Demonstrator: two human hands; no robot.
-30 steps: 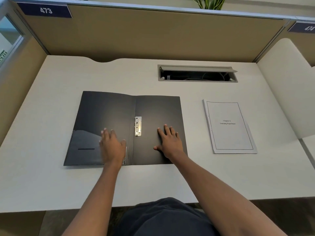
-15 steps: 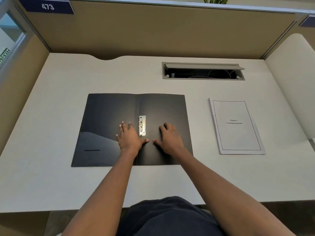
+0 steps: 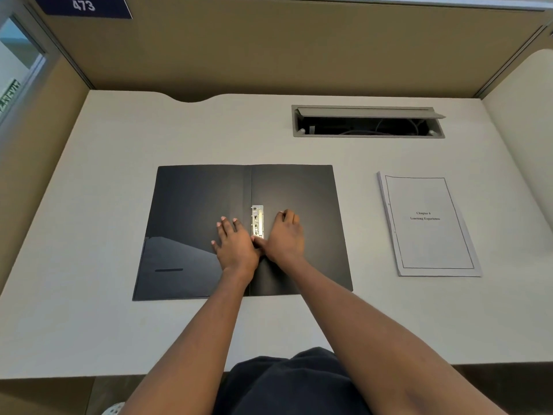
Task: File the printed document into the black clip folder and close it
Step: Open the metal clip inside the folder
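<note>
The black clip folder (image 3: 194,211) lies open and flat on the white desk (image 3: 89,324). Its silver metal clip (image 3: 257,221) runs along the spine on the right leaf. My left hand (image 3: 236,247) rests flat on the folder just left of the clip, fingers spread. My right hand (image 3: 285,235) sits just right of the clip with fingers curled, its thumb touching the clip's lower end beside my left thumb. The printed document (image 3: 428,223), a stapled white stack with a framed title page, lies on the desk apart from the folder, to its right.
A grey cable hatch (image 3: 368,121) stands open in the desk behind the folder and document. Tan partition walls (image 3: 269,49) close the desk at the back and both sides. The desk's front edge runs right in front of my body.
My left hand slid right across the folder to the clip. My right hand moved left and curled its fingers, and both thumbs now meet at the clip's lower end.
</note>
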